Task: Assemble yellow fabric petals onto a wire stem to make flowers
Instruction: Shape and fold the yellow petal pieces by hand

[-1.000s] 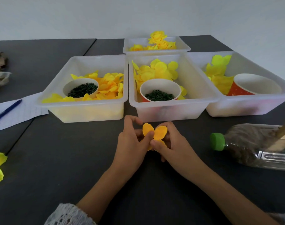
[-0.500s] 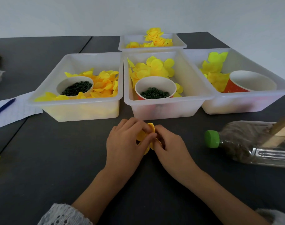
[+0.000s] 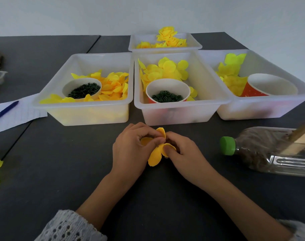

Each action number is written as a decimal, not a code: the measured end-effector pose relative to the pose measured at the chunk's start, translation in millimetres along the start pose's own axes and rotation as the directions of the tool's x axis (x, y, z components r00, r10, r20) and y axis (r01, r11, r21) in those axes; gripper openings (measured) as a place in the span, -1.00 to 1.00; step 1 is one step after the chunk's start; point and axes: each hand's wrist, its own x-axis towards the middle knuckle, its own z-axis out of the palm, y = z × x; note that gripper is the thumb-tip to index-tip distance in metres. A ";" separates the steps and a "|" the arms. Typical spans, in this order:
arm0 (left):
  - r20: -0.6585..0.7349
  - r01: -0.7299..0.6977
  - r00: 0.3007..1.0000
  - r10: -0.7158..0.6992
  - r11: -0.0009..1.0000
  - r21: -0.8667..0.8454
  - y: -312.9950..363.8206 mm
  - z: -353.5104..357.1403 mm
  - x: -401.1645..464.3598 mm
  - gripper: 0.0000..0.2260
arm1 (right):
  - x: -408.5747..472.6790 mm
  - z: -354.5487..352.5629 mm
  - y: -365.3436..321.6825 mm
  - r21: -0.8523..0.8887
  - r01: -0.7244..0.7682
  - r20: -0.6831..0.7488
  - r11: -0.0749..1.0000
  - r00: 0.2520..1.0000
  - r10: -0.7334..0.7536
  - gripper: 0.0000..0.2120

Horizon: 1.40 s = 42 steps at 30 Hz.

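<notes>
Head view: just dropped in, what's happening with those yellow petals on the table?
A person is working a small cluster of petals between both hands, just in front of the middle bin. The left hand pinches the cluster from the left, and the right hand presses a petal on the right with its thumb. No wire stem shows. The loose petals and cups of green rings sit untouched in the bins.
</notes>
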 end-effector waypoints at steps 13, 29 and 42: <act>-0.014 -0.043 0.999 0.047 0.979 0.201 2.6 3.2 -2.5 -0.89 | -0.4 4.7 3.4 -0.079 -0.011 -0.033 0.997 0.999 0.009 -0.84; 0.085 -0.194 0.980 0.182 0.965 0.179 4.9 5.7 -0.1 -0.94 | -5.1 11.0 0.7 -0.090 -0.001 -0.094 0.996 0.996 -0.007 -0.77; 0.090 -0.159 0.984 0.156 0.987 0.024 1.1 2.2 2.4 -0.95 | -3.6 1.5 -2.9 0.067 -0.024 -0.045 0.997 0.999 0.027 -0.85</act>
